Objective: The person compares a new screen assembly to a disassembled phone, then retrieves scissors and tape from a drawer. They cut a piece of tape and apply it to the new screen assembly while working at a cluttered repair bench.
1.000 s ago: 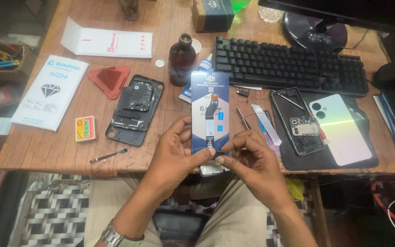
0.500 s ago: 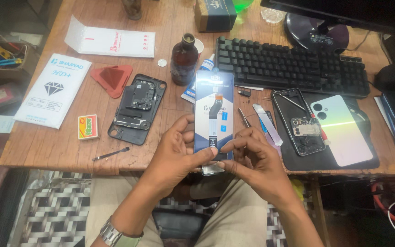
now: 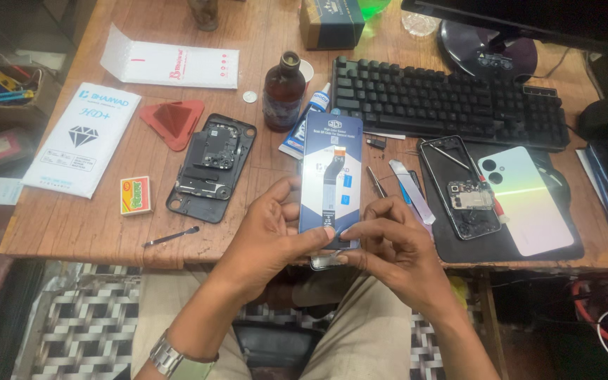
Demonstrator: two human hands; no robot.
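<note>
Packet (image 3: 331, 179) tilted a touch upright since before; my left hand (image 3: 272, 236) and right hand (image 3: 388, 246) both pinch its 6 o'clock end, flex strip sealed inside.

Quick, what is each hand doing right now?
Left hand: shut on the blue flex-cable packet.
Right hand: fingertips pinching the same packet's lower end.

A worn wooden desk (image 3: 65, 225) fills the upper frame under even, soft light, its scuffed front edge crossing the middle, while below it at lower left a black-and-white woven-pattern floor covering (image 3: 86, 324) shows, and dark shadow lies at lower right.
</note>
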